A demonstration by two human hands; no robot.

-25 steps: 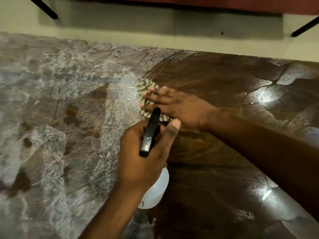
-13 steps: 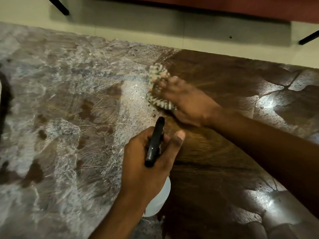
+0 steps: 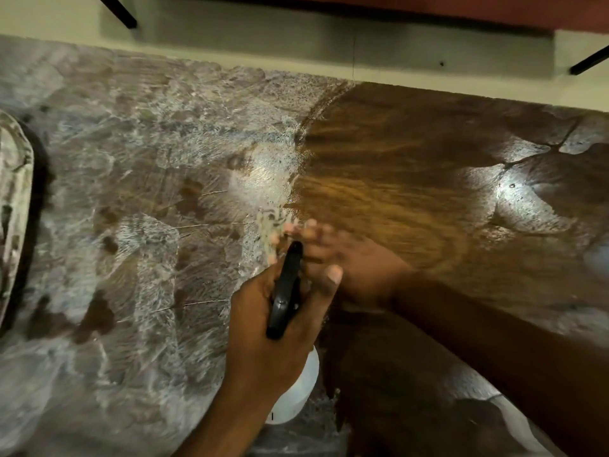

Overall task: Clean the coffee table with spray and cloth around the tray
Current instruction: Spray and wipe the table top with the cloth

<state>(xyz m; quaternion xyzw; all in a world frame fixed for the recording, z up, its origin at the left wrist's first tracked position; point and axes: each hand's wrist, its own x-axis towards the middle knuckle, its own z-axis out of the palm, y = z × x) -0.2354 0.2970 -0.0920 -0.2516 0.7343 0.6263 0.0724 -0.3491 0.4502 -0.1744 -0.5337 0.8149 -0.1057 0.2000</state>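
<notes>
One cloth [image 3: 268,225]: striped and blurred by motion, it lies on the coffee table [image 3: 412,153], well short of the far edge, right on the line where the foam meets the wiped wood.
Hand on it: your right hand [image 3: 349,268] reaches in from the right and lies over the cloth with fingers stretched flat, pressing it to the top and curling round nothing.
Sprayer: the spray bottle [image 3: 285,291] sits just on the near side of your right hand, with its black trigger head pointing toward the far edge and its white body hanging below. You cannot tell whether its base touches the table.
Hand on sprayer: your left hand [image 3: 263,344] wraps the bottle's neck, thumb raised beside the trigger head.
Left side of the top: white foam [image 3: 131,153] is smeared in streaks up to the far edge, with dark bare patches in it.
Right side of the top: wiped wood [image 3: 379,192] is dark and glossy, with bright glare patches.
Left margin: the tray [image 3: 14,192] shows only a pale curved rim, well apart from both hands.
Past the far edge: a pale floor [image 3: 66,14] and black legs [image 3: 118,13].
</notes>
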